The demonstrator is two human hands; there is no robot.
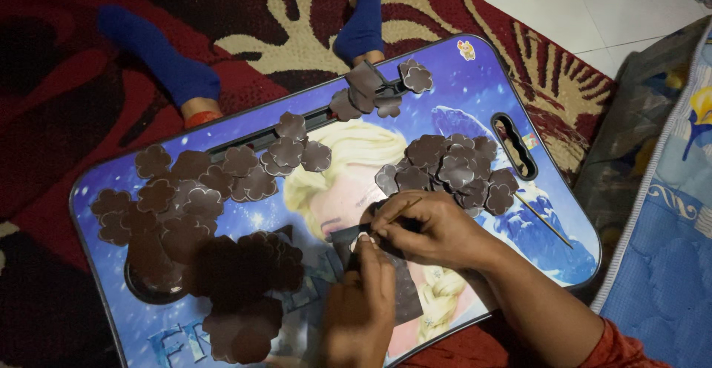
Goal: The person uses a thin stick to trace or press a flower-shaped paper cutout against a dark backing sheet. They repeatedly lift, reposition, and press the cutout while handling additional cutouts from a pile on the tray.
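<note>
A blue lap table (pixel 475 79) with a cartoon picture lies on a red carpet. Many dark brown flower-shaped cutouts (pixel 452 168) are scattered over it in heaps. My right hand (pixel 423 227) grips a thin wooden stick and presses it against a small dark strip of the same material near the table's front middle. My left hand (pixel 363 301) comes up from below, its fingertips pinching that dark strip (pixel 348 236). A larger dark sheet (pixel 404 294) lies under both hands.
My two feet in blue socks (pixel 363 27) (pixel 159 57) rest on the carpet beyond the table. Another thin stick (pixel 545 221) lies at the table's right. A large heap of cutouts (pixel 222 264) fills the left. A blue quilted mattress (pixel 667 264) borders the right.
</note>
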